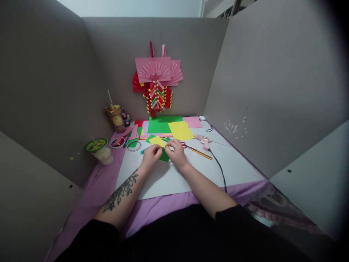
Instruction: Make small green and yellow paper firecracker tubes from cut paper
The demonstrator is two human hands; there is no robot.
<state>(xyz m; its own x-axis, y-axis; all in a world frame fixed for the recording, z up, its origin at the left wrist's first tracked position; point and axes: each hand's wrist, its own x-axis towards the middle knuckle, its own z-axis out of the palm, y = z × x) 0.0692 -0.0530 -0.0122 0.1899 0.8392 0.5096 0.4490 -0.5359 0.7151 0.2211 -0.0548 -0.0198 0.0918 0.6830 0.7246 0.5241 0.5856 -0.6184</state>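
My left hand (153, 155) and my right hand (176, 153) are close together over the white sheet (152, 182), fingers bent and pinched. Between them is a small piece of green paper (164, 156), its lower part showing below the fingertips. Both hands grip its upper edge, though the fingertips partly hide it. Just beyond the hands lie a yellow paper piece (157, 141) and some green rolls (167, 139). Red-handled scissors (184, 145) and an orange pencil-like stick (203, 154) are to the right of my right hand.
A pink glue gun (205, 143) with a black cord lies on the right. Green (163, 125) and yellow sheets (181, 130) are stacked at the back. Cups (103, 154) stand left, near tape rolls (134, 146). Paper decorations (156, 83) hang on the grey back panel (114, 54).
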